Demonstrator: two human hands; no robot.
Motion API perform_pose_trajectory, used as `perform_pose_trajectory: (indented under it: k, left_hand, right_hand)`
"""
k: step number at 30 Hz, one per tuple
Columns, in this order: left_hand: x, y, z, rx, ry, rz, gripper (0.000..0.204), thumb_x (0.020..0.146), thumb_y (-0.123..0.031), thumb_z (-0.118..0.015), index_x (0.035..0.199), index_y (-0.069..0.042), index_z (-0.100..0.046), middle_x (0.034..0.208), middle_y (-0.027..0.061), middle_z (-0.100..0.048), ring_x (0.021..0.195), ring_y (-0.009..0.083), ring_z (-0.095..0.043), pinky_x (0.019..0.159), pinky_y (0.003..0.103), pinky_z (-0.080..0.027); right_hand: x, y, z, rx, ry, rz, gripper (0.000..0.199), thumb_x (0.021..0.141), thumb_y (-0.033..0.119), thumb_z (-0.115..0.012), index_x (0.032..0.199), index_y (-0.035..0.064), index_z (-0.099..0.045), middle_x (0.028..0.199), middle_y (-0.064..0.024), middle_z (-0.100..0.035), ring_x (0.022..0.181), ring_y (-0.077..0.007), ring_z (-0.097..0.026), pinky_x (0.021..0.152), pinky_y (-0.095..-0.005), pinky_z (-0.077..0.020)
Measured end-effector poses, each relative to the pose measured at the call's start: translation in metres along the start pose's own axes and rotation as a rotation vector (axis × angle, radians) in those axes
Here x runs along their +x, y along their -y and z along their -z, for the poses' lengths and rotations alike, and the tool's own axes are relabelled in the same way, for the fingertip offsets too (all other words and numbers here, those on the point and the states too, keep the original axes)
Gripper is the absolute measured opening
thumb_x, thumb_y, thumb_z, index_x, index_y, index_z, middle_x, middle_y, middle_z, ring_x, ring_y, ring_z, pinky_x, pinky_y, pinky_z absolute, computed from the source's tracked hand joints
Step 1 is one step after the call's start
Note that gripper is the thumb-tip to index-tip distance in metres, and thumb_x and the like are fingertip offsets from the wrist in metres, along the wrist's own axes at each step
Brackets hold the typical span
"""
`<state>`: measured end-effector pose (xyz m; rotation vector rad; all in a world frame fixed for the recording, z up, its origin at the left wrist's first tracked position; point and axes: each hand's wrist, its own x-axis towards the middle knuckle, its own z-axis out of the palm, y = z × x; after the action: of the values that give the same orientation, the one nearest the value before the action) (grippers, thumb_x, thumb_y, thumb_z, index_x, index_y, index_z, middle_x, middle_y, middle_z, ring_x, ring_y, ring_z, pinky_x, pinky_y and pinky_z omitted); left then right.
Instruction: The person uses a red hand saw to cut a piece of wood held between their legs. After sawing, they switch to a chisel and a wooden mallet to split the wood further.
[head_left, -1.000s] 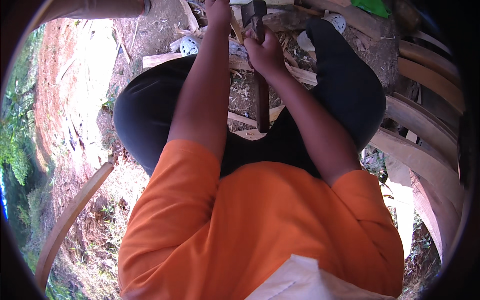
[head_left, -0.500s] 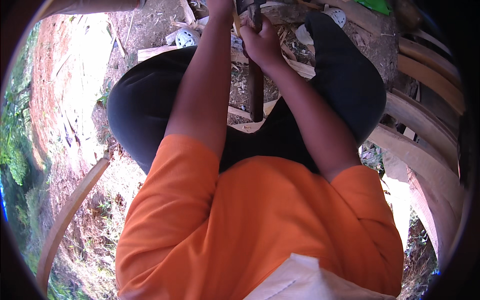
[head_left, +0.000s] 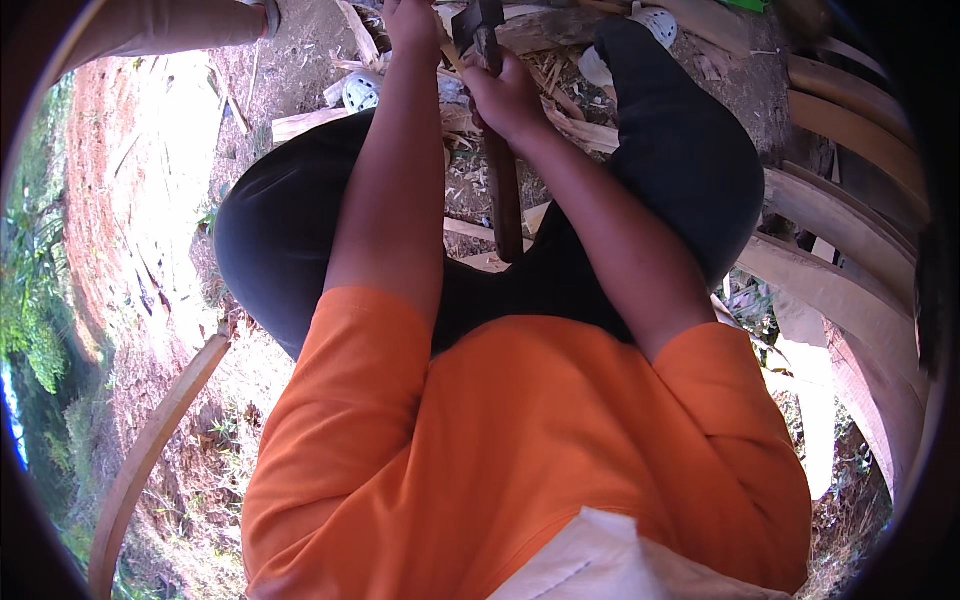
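My right hand (head_left: 503, 95) is wrapped round the wooden handle (head_left: 505, 200) of a tool with a dark metal head (head_left: 477, 22). The head is uppermost, and the handle hangs down between my legs. Whether it is an axe or a hammer I cannot tell. At the top edge, partly cut off, my left hand (head_left: 410, 22) is closed. A thin pale strip of wood (head_left: 451, 50) slants from it toward my right hand; its far end is out of view.
White clogs with holes (head_left: 361, 93) are on my feet. Wood chips and offcuts (head_left: 300, 124) litter the ground. Curved planks (head_left: 835, 205) are stacked at the right, and a curved wooden piece (head_left: 150, 450) stands at the left. Another person's trousered leg (head_left: 170, 25) reaches in at upper left.
Both hands and the tool have shifted slightly left in view, and more of the tool's dark head shows. The other person's foot now shows at upper left.
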<state>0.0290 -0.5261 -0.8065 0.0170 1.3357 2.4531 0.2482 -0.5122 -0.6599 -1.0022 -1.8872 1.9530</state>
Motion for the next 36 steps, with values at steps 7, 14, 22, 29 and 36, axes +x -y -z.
perform_pose_trajectory:
  k: [7,14,22,29,36]
  left_hand:
    - [-0.011,-0.007,-0.022,0.177,0.024,0.070,0.037,0.091,-0.002,-0.041,0.122,0.002,-0.061,0.113,0.0184,-0.069,0.100,0.0265,-0.066,0.088,0.036,-0.053]
    - [-0.027,-0.013,-0.033,0.047,-0.048,0.078,0.032,0.092,-0.001,-0.045,0.116,-0.002,-0.066,0.098,0.0107,-0.067,0.092,0.0220,-0.064,0.087,0.033,-0.051]
    - [-0.014,0.003,-0.038,0.182,-0.025,0.065,0.035,0.094,-0.005,-0.045,0.120,0.005,-0.066,0.109,0.0141,-0.070,0.100,0.0238,-0.065,0.090,0.034,-0.050]
    - [-0.025,-0.025,-0.026,0.450,-0.061,0.039,0.037,0.094,-0.010,-0.044,0.119,0.006,-0.067,0.107,0.0163,-0.069,0.100,0.0241,-0.065,0.088,0.036,-0.050]
    - [-0.007,-0.016,-0.022,0.138,-0.116,0.075,0.026,0.093,-0.002,-0.053,0.115,0.001,-0.067,0.105,0.0117,-0.070,0.089,0.0229,-0.066,0.079,0.034,-0.052]
  right_hand:
    - [-0.003,0.007,0.006,-0.132,-0.063,0.137,0.016,0.086,0.017,-0.064,0.097,0.0048,-0.063,0.079,-0.0087,-0.067,0.075,-0.0174,-0.067,0.072,-0.0359,-0.0524]
    - [0.002,0.017,0.013,0.092,-0.041,0.175,0.014,0.092,0.015,-0.063,0.103,0.0077,-0.062,0.075,-0.0035,-0.062,0.061,-0.0131,-0.060,0.057,-0.0321,-0.0472]
    - [0.007,-0.029,0.016,-0.275,-0.063,0.045,0.025,0.084,0.025,-0.068,0.100,0.0059,-0.064,0.078,-0.0090,-0.068,0.075,-0.0247,-0.069,0.076,-0.0401,-0.0542]
    - [-0.009,0.020,0.007,-0.085,-0.043,0.250,0.021,0.085,0.019,-0.067,0.100,0.0049,-0.063,0.079,-0.0082,-0.068,0.077,-0.0230,-0.070,0.074,-0.0383,-0.0535]
    - [-0.004,-0.080,0.022,-0.352,-0.046,-0.295,0.032,0.085,0.027,-0.066,0.108,0.0056,-0.067,0.090,-0.0140,-0.072,0.085,-0.0289,-0.073,0.082,-0.0420,-0.0567]
